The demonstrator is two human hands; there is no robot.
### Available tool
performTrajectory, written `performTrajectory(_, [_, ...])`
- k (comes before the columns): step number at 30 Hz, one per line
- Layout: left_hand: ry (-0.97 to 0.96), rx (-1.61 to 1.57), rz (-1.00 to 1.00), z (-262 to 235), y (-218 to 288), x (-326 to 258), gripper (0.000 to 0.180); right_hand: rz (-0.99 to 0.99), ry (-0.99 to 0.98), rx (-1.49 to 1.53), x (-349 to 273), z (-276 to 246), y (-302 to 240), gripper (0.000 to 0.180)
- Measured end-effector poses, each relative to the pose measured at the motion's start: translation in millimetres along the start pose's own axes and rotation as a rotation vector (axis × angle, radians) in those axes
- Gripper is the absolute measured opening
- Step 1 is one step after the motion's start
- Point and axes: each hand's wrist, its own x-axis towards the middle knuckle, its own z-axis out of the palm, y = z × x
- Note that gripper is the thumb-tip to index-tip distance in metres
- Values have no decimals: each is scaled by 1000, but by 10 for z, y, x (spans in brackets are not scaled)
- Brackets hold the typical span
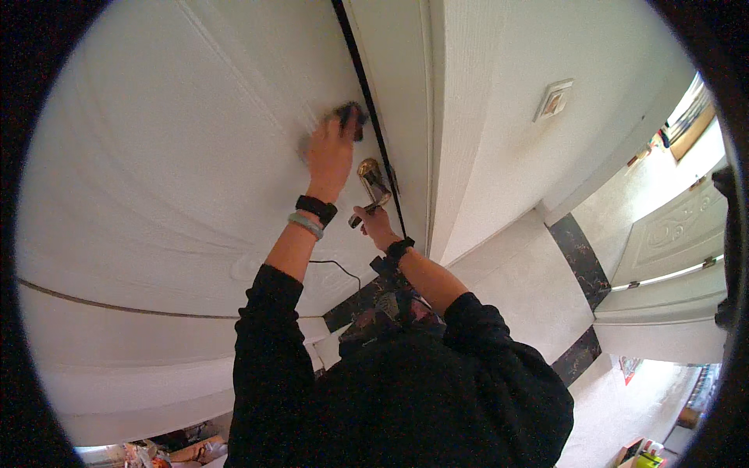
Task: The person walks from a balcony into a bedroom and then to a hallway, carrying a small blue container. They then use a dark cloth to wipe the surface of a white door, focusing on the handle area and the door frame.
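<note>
Door (pixel 156 148): white, greyer in shade, raised linear moulding
Door gap (pixel 363 78): black line
Frame (pixel 395 70): creamy white
Held item (pixel 356 117): near black; blurred, pattern unreadable
Handle (pixel 372 179): gold, with dark brown to black shine
Left band (pixel 317 207): black
Bangle (pixel 307 225): pale grey-green
Right band (pixel 400 249): black
Top (pixel 421 398): plain black, sleeves the same
Switch (pixel 555 100): white surround, tan centre
Floor strip (pixel 579 253): black, pale marbled veining
Far door (pixel 671 230): cream, curling scroll relief
Lower-right item (pixel 648 461): yellow-green
</note>
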Motion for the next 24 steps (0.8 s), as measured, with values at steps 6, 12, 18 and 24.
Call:
performTrajectory(6, [-414, -77, 90, 295, 276, -525, 42, 34, 19, -25, -29, -1, -51, 32])
performTrajectory(12, [-290, 6, 48, 188, -69, -1119, 48, 74, 41, -52, -37, -1, -76, 33])
performTrajectory(18, [-260, -16, 24, -8, -265, -1429, 51, 91, 32, -42, -51, -16, -94, 36])
performTrajectory(24, [-100, 76, -190, -71, -424, -960, 53, 58, 37, -40, -58, 18, -62, 34])
